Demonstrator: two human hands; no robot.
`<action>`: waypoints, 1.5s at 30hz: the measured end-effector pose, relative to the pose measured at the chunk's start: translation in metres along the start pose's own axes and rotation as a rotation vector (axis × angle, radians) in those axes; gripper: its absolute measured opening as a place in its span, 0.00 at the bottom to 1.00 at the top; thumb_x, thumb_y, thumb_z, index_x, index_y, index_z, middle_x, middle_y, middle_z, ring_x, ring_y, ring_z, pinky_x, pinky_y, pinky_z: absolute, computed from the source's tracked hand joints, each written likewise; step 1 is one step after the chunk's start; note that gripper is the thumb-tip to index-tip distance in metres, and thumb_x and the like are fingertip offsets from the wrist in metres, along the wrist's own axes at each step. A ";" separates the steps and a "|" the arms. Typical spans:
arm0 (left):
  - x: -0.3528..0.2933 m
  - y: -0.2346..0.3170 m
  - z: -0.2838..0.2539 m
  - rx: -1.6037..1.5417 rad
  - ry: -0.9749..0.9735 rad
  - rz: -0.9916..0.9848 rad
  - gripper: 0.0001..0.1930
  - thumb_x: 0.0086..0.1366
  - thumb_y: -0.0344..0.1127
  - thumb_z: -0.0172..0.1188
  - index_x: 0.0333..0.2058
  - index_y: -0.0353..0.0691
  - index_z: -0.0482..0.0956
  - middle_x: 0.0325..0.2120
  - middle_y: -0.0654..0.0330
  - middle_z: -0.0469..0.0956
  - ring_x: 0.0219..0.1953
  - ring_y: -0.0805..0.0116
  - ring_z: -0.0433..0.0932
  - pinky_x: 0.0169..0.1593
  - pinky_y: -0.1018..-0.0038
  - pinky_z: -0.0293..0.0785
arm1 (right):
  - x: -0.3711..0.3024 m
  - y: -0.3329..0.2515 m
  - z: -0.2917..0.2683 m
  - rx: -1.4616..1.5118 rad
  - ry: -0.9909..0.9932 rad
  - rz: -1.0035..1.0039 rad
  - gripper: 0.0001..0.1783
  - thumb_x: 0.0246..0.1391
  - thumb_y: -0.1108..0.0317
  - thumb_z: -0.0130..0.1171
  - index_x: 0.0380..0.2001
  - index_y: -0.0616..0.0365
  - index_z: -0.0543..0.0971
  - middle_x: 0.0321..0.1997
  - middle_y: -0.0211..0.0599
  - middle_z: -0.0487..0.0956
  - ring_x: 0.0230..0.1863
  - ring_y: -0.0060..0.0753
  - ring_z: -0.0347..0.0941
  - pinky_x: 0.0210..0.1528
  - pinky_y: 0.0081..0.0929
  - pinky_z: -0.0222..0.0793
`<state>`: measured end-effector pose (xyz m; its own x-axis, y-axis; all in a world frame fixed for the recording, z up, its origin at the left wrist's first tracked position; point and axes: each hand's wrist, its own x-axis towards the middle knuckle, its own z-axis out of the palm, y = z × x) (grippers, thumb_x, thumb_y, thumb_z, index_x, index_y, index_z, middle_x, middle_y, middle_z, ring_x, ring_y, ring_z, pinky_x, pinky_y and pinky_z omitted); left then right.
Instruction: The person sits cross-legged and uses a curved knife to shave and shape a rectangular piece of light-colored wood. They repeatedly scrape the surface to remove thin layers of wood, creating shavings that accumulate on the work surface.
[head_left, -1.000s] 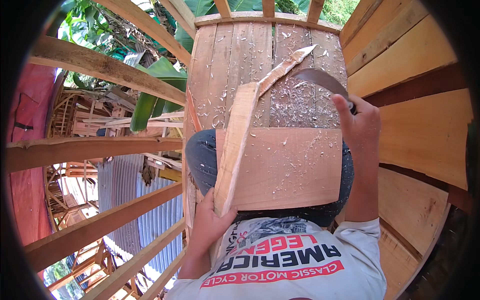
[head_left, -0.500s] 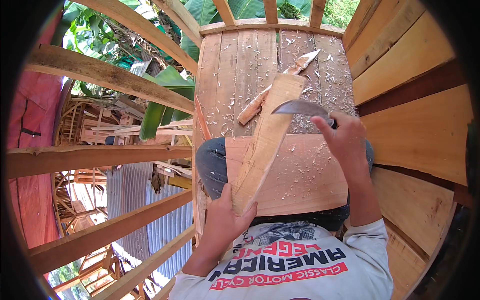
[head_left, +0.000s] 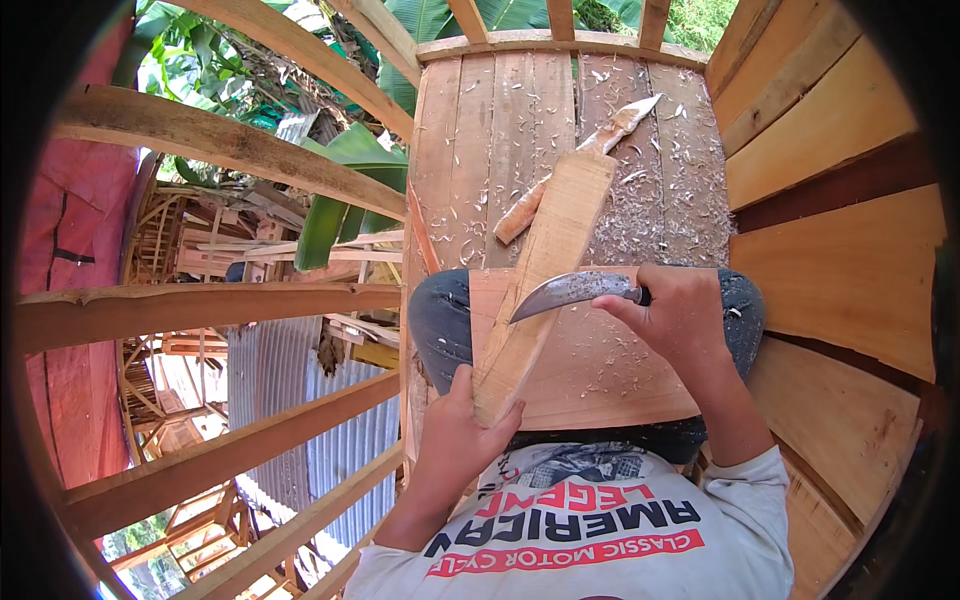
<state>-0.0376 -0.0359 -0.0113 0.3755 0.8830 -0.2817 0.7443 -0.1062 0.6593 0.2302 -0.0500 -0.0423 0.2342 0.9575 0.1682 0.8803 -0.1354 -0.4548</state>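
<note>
A flat, pale-tan length of wood (head_left: 555,235) with a squared far end slants over the person's lap, its near end low and left, its far end up and right above the deck. Just over its face lies the curved grey metal blade of a dark-handled knife (head_left: 575,289), the tip near the wood's left edge; whether the steel touches cannot be told. Underneath is a smooth reddish-brown rectangular board (head_left: 620,360), laid across 2 knees in dark trousers (head_left: 440,320). Past the far end, a rough, pointed, pale-and-brown stick (head_left: 525,215) rests on the slatted brown wooden deck (head_left: 460,150), partly hidden by the wood and crossing the way ahead. Curled pale shavings (head_left: 650,215) litter the slats, thickest to the right.

The left hand (head_left: 455,430) is closed around the wood's near end, 1 digit showing along each side. The right hand (head_left: 680,310) has its fingers curled about the knife's handle, thumb stretched toward the blade.

Brown wooden rails (head_left: 210,303) bound the left side, overlapping a broad green leaf (head_left: 330,225) in this view; tan plank boards (head_left: 840,290) wall the right, and a low crosspiece (head_left: 560,42) closes the far edge. Between them, room opens above the board's right half and over the shavings.
</note>
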 end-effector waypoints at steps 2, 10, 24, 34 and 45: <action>-0.001 -0.001 0.000 0.012 0.003 0.027 0.25 0.51 0.42 0.67 0.41 0.34 0.68 0.22 0.41 0.78 0.28 0.42 0.80 0.29 0.59 0.75 | 0.002 0.002 0.001 -0.033 0.041 -0.026 0.35 0.41 0.30 0.59 0.11 0.56 0.74 0.11 0.37 0.71 0.14 0.40 0.71 0.18 0.34 0.64; -0.003 0.004 0.001 0.026 -0.019 0.023 0.25 0.53 0.43 0.66 0.42 0.33 0.67 0.22 0.41 0.78 0.27 0.43 0.80 0.28 0.59 0.75 | 0.007 0.015 0.003 -0.159 0.120 0.073 0.36 0.43 0.30 0.58 0.14 0.58 0.77 0.13 0.41 0.73 0.17 0.44 0.73 0.22 0.37 0.67; -0.012 -0.005 0.002 -0.017 -0.060 -0.017 0.25 0.53 0.43 0.67 0.40 0.31 0.68 0.25 0.38 0.78 0.30 0.42 0.80 0.31 0.60 0.75 | -0.020 -0.011 -0.009 -0.021 -0.070 0.067 0.34 0.45 0.33 0.60 0.14 0.58 0.77 0.12 0.41 0.72 0.16 0.44 0.73 0.20 0.37 0.67; -0.010 0.009 0.002 -0.017 -0.114 -0.092 0.23 0.51 0.35 0.68 0.42 0.29 0.69 0.30 0.42 0.80 0.34 0.55 0.83 0.36 0.68 0.75 | -0.011 0.017 -0.013 -0.189 0.061 0.076 0.37 0.40 0.27 0.58 0.12 0.55 0.75 0.11 0.38 0.71 0.16 0.42 0.73 0.19 0.34 0.66; -0.016 -0.010 0.007 -0.198 -0.130 -0.134 0.26 0.51 0.35 0.66 0.47 0.30 0.70 0.33 0.46 0.79 0.35 0.60 0.81 0.38 0.69 0.74 | -0.021 0.022 -0.028 0.018 0.068 0.257 0.35 0.49 0.36 0.58 0.15 0.62 0.76 0.13 0.48 0.72 0.18 0.51 0.72 0.22 0.39 0.65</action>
<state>-0.0476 -0.0515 -0.0185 0.3579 0.8158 -0.4543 0.6743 0.1107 0.7301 0.2567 -0.0803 -0.0316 0.4766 0.8730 0.1033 0.7811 -0.3666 -0.5055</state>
